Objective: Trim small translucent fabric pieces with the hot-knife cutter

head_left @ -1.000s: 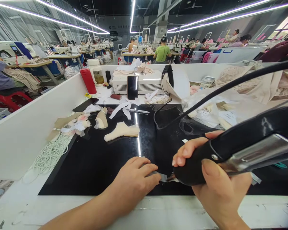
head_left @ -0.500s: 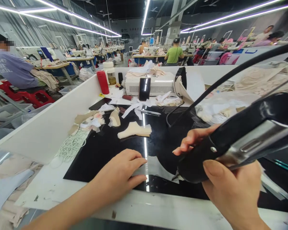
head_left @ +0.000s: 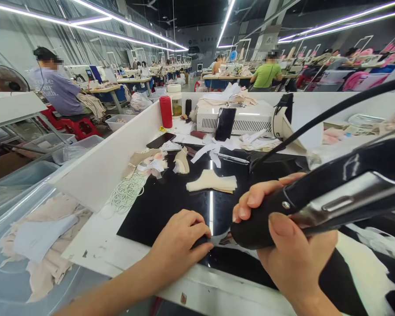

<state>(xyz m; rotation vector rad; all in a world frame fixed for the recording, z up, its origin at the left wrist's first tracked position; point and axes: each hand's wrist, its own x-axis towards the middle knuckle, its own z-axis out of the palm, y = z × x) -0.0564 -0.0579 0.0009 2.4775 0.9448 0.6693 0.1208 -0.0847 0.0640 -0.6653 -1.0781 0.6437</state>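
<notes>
My right hand (head_left: 292, 250) is closed around a black and chrome hand-held tool (head_left: 335, 193) with a black cable (head_left: 319, 119) running off to the upper right; its tip points down at the black work mat (head_left: 164, 202). My left hand (head_left: 179, 243) lies just left of the tip, fingers curled and pinched on something dark and small on the mat that I cannot make out. A stack of beige fabric pieces (head_left: 212, 182) lies on the mat beyond my hands.
A white partition (head_left: 108, 162) walls the left side. White cord (head_left: 127, 193), fabric scraps (head_left: 151, 164), a red bottle (head_left: 166, 112), a phone (head_left: 224, 124) and a white box unit (head_left: 243, 118) sit farther back. A clear bin (head_left: 33, 245) is lower left. Other people work behind.
The view has swung left, showing the bin and partition. My left hand went from flat on a shiny piece to curled and pinched near the tool tip. The right hand keeps holding the tool.
</notes>
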